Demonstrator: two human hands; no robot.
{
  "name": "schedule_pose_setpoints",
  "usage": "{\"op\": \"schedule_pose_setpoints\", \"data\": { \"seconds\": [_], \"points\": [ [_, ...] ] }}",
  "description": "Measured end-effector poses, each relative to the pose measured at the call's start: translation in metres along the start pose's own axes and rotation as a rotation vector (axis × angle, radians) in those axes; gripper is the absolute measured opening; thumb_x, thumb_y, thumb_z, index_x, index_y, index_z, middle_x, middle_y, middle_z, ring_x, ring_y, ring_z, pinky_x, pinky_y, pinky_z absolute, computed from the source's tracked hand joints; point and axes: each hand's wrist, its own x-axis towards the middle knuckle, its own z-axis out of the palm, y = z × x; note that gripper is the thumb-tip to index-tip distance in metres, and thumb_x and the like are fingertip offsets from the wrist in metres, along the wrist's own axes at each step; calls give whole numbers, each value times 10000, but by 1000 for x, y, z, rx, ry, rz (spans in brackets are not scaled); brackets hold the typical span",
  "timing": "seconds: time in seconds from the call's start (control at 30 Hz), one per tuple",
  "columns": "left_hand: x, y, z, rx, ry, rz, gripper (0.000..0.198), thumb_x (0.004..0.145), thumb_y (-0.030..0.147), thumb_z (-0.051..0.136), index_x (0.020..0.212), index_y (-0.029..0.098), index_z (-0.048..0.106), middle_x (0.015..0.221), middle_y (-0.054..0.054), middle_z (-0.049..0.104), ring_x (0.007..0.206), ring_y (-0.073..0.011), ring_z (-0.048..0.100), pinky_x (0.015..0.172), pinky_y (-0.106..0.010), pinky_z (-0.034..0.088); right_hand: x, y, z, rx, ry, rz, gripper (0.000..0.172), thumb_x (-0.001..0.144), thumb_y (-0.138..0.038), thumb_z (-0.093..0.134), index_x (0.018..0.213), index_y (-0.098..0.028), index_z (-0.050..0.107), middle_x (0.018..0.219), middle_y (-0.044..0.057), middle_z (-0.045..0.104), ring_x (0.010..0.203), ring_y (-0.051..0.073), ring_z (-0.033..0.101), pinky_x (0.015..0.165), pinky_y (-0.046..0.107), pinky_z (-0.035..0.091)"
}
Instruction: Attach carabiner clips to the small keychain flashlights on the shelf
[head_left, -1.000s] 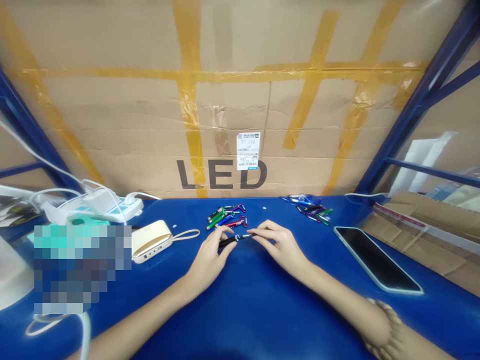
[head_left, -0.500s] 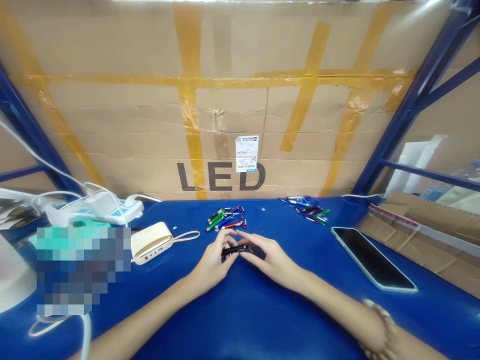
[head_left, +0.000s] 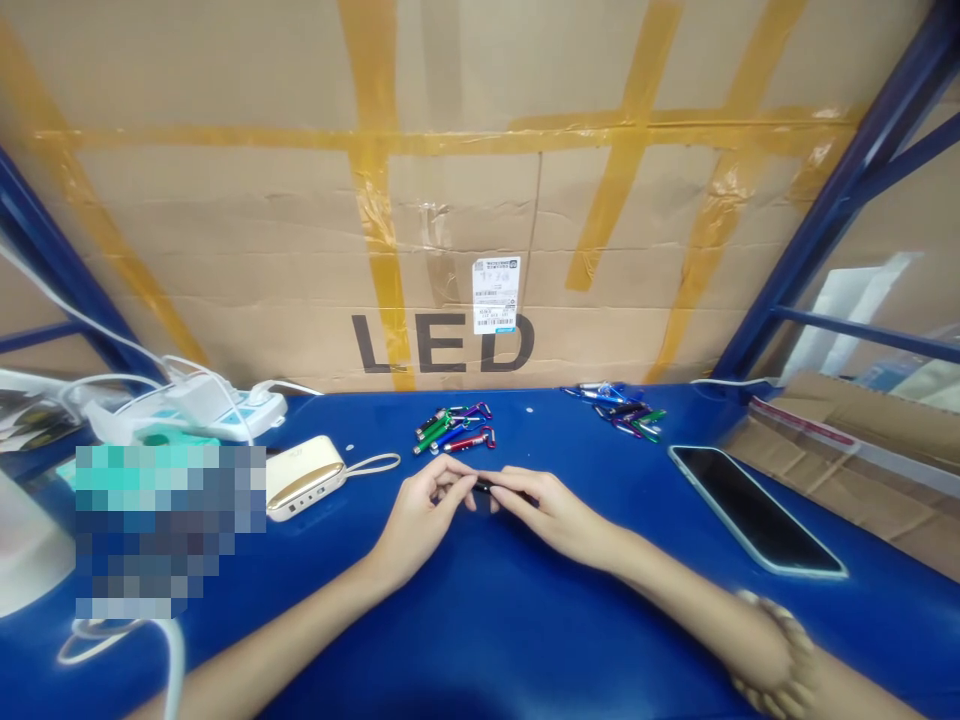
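My left hand and my right hand meet above the blue table, fingertips nearly touching. Both are closed in a pinch on a small black keychain flashlight. Fingers hide most of it; only a short dark stretch shows between them. Just beyond my left fingers lies a pile of keychain flashlights in green, blue, purple and black with carabiner clips. A red keychain flashlight rests at the near side of that pile.
Farther right lies a second pile of flashlights. A phone and a flattened cardboard box are at the right. On the left are a cream power bank, a power strip and white cables. A large carton stands behind.
The black flashlight has turned between my hands and is now more covered by my fingers. My right fingers have closed further along it. The camera view has shifted slightly.
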Motion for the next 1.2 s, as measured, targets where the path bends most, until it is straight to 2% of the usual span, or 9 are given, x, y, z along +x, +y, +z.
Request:
{"op": "schedule_pose_setpoints", "data": {
  "seconds": [0.2, 0.3, 0.47, 0.77, 1.03, 1.2],
  "points": [
    [-3, 1, 0, -22, -17, 49, 252, 835, 429, 453, 835, 180, 489, 684, -5, 592, 672, -140, 533, 671, -260, 386, 0, 2, -3, 36, -9, 27, 325, 910, -325, 407, 1153, -204, 586, 856, 28, 604, 775, 125, 540, 708, 243, 440],
    [0, -4, -4, -124, 64, 85, 267, 851, 443, 395, 918, 190, 452, 742, -11, 560, 725, -152, 509, 692, -269, 372, 1, 3, -4, 60, -31, 25, 319, 885, -342, 456, 1112, -185, 616, 831, 28, 595, 733, 120, 531, 683, 241, 433],
    [5, -12, -9, -228, 185, 132, 256, 852, 418, 373, 962, 196, 438, 920, -55, 541, 899, -186, 500, 731, -282, 361, 1, 4, -5, 75, 10, 73, 318, 895, -340, 435, 1087, -177, 629, 762, 26, 598, 746, 135, 532, 700, 258, 424],
    [2, -10, -6, -230, 119, 119, 261, 834, 414, 364, 944, 192, 448, 961, -68, 542, 954, -205, 485, 770, -295, 351, 2, 0, -3, 1, 18, 75, 308, 881, -356, 456, 1087, -207, 629, 821, 24, 608, 677, 109, 506, 621, 222, 412],
    [2, -9, -6, -213, 117, 89, 266, 840, 425, 349, 945, 197, 436, 960, -64, 543, 953, -199, 481, 760, -286, 350, 1, 0, -2, 41, 22, 74, 271, 860, -344, 502, 1008, -189, 668, 823, 35, 611, 706, 120, 529, 671, 242, 428],
    [3, -11, -6, -201, 117, 91, 247, 845, 407, 349, 948, 199, 434, 957, -59, 548, 954, -196, 488, 762, -290, 352, 1, 2, -1, 39, 26, 68, 272, 858, -342, 505, 1023, -191, 661, 834, 37, 608, 729, 126, 536, 691, 246, 436]
  ]
}}
